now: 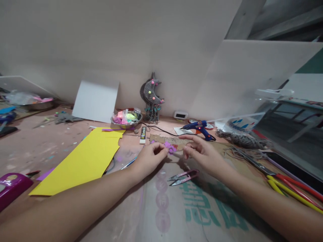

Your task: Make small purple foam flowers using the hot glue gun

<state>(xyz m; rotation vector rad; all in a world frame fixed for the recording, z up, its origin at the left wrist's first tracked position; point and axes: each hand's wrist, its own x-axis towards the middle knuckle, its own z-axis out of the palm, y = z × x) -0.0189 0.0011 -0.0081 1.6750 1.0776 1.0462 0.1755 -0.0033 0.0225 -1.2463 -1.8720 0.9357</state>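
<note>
My left hand pinches a small purple paper cutout between thumb and fingers, held up over the near edge of a piece of cardboard. To its right, my right hand hovers with fingers curved and apart, and nothing shows in it. Below the hands, a pair of pink thread snips lies on the table with its blades pointing left. Behind my right hand rests a blue glue gun with a small red light. The exact outline of the purple piece is partly hidden by my fingers.
A yellow paper sheet lies left, near a metal bowl of colored bags. A grey moon ornament leans on the wall. Grey yarn, large scissors and a dark flat object lie right. A magenta tool sits far left.
</note>
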